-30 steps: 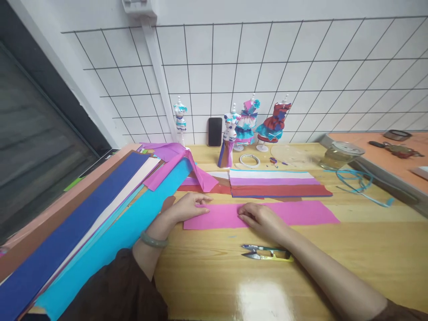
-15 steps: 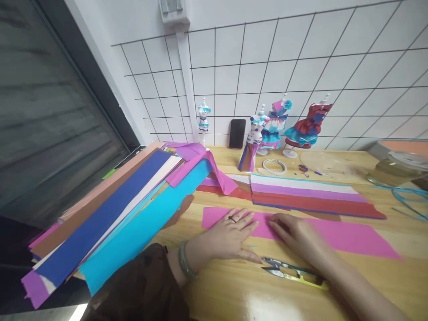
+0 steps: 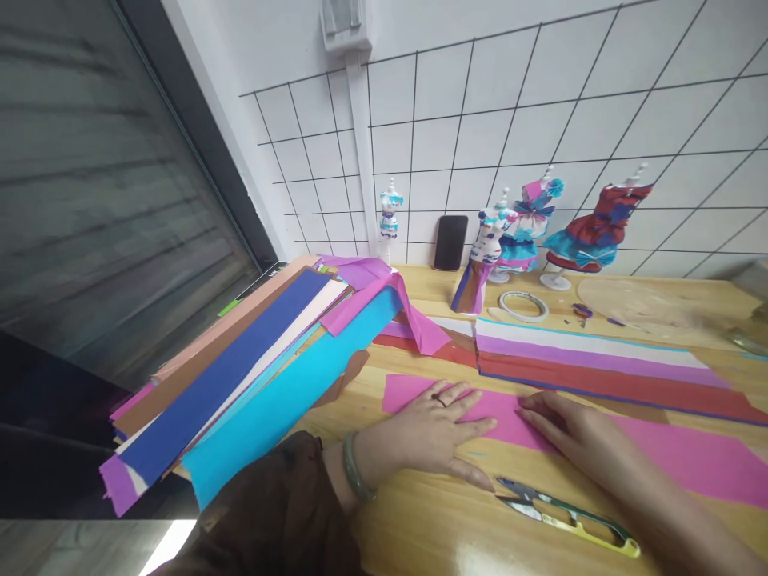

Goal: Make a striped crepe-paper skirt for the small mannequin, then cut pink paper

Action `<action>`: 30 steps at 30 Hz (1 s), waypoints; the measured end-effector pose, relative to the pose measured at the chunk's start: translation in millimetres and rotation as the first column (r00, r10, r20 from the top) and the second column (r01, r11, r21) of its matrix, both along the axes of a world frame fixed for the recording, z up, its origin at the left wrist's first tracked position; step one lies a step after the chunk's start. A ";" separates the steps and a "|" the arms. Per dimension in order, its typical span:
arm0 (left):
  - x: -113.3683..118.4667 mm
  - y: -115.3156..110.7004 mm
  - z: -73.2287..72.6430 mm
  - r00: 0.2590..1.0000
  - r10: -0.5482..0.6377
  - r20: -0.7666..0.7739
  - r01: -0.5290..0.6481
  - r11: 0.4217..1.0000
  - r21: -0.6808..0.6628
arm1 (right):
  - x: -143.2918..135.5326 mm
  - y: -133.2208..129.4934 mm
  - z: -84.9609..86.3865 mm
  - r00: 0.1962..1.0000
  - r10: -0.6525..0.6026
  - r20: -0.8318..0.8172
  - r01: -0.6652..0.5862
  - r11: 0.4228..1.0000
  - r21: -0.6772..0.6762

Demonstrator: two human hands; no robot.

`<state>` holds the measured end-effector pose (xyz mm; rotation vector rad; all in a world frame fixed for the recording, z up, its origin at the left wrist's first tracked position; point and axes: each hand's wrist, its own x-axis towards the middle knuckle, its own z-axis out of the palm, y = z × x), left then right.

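Note:
A pink crepe paper strip [image 3: 507, 414] lies flat across the wooden table. My left hand [image 3: 435, 432], with a ring and a bangle, rests palm down on its left part, fingers spread. Over the middle of the strip, my right hand [image 3: 561, 424] has thumb and fingers drawn together in a pinch, the tips against the paper. Whether anything is between them is hidden. Thread snips [image 3: 567, 516] with a yellow and dark green handle lie below the strip, close to my left thumb.
Left, a stack of coloured paper strips [image 3: 228, 376] overhangs the table. Behind the pink strip are layered white, purple and red strips [image 3: 600, 364]. Farther back stand a tape roll [image 3: 524, 306], a phone [image 3: 450, 242] and several small dress forms [image 3: 591, 228], near the wall.
The view has shifted, so everything appears farther right or lower. Both hands keep nearly the same places on the pink strip; the left fingers look slightly more spread.

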<state>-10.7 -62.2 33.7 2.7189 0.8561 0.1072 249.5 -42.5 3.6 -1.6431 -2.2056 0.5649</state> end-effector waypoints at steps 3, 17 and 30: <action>0.1 -0.1 0.4 1.000 0.000 -0.005 0.000 1.000 0.000 | -4.7 -1.8 4.0 1.000 -0.005 -0.006 0.005 1.000 0.029; 0.5 -0.2 -2.5 1.000 0.004 0.011 -0.004 1.000 -0.006 | -11.5 -3.3 19.1 0.999 0.017 -0.030 -0.016 1.000 0.021; 2.1 2.8 -3.2 1.000 0.002 -0.014 -0.003 0.999 -0.041 | -8.0 -1.6 16.0 0.996 -0.084 -0.015 0.085 0.994 0.063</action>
